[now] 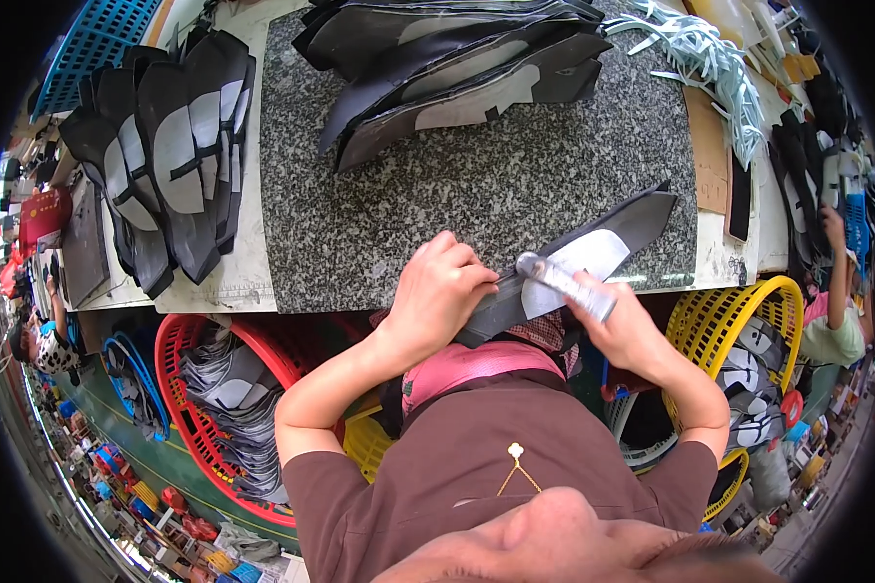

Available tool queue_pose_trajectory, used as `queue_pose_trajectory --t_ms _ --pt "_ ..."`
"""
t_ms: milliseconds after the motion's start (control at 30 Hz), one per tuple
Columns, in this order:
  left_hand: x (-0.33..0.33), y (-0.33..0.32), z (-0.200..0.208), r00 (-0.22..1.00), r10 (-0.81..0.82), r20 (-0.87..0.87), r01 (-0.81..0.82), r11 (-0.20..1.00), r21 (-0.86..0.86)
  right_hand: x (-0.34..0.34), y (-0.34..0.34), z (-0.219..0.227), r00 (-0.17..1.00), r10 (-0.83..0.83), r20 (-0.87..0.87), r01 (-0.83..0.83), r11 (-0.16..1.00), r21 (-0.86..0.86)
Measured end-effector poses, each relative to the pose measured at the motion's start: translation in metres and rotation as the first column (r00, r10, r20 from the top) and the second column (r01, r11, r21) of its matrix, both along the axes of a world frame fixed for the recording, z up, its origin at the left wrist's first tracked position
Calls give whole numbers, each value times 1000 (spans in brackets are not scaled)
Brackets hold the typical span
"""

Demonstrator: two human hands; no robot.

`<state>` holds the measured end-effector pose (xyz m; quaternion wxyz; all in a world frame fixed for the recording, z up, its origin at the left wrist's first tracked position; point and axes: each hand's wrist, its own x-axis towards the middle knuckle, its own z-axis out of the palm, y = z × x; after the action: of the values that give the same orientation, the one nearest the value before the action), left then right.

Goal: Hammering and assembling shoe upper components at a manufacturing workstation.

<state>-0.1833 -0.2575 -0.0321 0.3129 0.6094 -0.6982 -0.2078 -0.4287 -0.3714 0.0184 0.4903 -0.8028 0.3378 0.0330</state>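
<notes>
My left hand (440, 293) pinches the near left edge of a black cut piece (642, 223) with a pale grey patch. This piece lies slantwise over the slab's front edge, its far tip on the stone. My right hand (620, 328) is closed on a shiny silvery hammer (554, 277), whose rounded end is over the piece near my left fingertips. Motion blurs the tool, and its handle is mostly hidden. The speckled granite slab (379, 233) lies under the work. A stack of similar black pieces (457, 78) rests at its far side.
More black pieces (175, 155) lie fanned at the left. Pale strips (700, 49) are heaped at the far right, near a dark flat object (738, 204). Below the table stand a red basket (170, 355) and a yellow basket (695, 325), both with cut pieces. Other people work at both sides.
</notes>
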Motion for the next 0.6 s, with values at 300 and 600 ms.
queue_pose_trajectory --t_ms 300,600 --pt "-1 10 -10 990 -41 135 61 988 -144 1 1 -1 987 158 38 -153 982 -115" --pt "-21 -52 -20 999 -31 35 38 975 -217 -15 -17 -11 996 -70 46 77 983 -165"
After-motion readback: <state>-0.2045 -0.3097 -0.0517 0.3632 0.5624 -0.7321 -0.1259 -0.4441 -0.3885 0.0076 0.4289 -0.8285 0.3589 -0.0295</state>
